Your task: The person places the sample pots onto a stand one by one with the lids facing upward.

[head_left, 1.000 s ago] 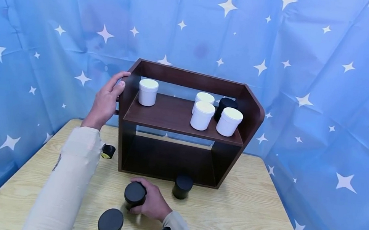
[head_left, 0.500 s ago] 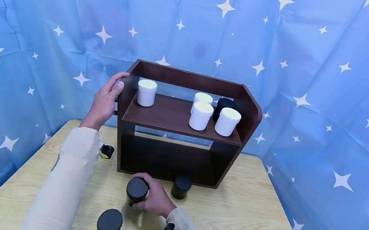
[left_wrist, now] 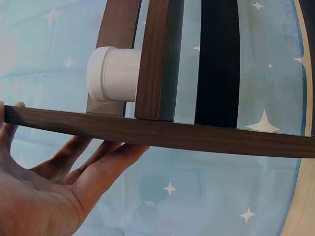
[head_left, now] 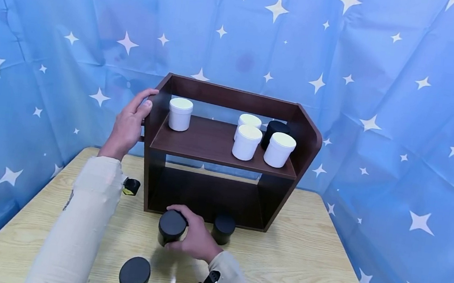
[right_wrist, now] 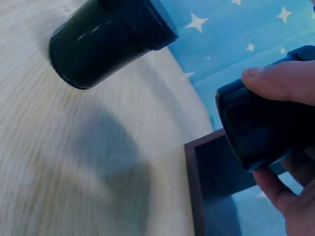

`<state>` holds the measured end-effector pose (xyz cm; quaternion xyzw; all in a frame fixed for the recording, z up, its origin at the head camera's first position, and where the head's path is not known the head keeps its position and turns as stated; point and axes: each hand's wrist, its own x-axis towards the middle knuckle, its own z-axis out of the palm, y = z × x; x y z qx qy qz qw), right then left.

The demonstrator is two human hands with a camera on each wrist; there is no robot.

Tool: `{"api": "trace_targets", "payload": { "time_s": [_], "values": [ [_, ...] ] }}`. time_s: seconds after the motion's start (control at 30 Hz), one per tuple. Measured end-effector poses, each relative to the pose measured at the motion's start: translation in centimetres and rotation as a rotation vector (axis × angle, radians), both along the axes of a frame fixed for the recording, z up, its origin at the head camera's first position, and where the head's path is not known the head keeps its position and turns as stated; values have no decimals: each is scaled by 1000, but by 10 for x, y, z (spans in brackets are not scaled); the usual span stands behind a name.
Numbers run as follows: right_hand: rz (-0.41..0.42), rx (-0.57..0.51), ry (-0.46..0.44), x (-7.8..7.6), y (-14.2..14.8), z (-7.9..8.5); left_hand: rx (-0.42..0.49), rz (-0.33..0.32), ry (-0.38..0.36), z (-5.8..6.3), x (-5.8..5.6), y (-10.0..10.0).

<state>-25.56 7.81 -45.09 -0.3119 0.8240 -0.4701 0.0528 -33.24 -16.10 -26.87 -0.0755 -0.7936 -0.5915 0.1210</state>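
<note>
My right hand [head_left: 196,239] grips a black lidded jar [head_left: 171,227] in front of the shelf; in the right wrist view the jar [right_wrist: 266,125] is tilted, with the thumb on one side and fingers on the other. It hangs just above the tabletop. My left hand [head_left: 127,122] is at the left side panel of a dark brown two-tier shelf [head_left: 225,155]. In the left wrist view its mostly straight fingers [left_wrist: 110,164] touch the panel's outer face, and a fingertip reaches over the edge. Another black jar [head_left: 223,230] stands just right of my right hand.
A further black jar [head_left: 134,276] stands at the table's front. On the upper tier are a white jar [head_left: 180,114] at left, several white ones such as a front jar [head_left: 247,144] at right, and a black jar [head_left: 276,131]. A starry blue curtain [head_left: 240,30] hangs behind.
My right hand has lifted the black jar off the table and carried it toward the shelf and slightly right. My left hand stays on the side panel.
</note>
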Motion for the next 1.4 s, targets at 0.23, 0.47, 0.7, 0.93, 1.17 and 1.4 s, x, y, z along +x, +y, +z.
{"api": "trace_targets", "payload": {
  "time_s": [0.23,0.47,0.7,0.93,1.17,1.4],
  "values": [
    [-13,15,41,-1,4,14,10,-9,-9,0,0,0],
    [-25,1,49,-4,7,31,6,-4,-2,0,2,-1],
    [-16,-11,49,-9,7,42,-1,5,7,1,3,-3],
    [-48,36,63,-4,7,45,-2,1,5,0,2,-3],
    [-114,42,79,1,11,46,-1,-9,8,0,2,-1],
    [-154,-45,41,-1,14,52,6,-10,3,0,1,0]
  ]
}}
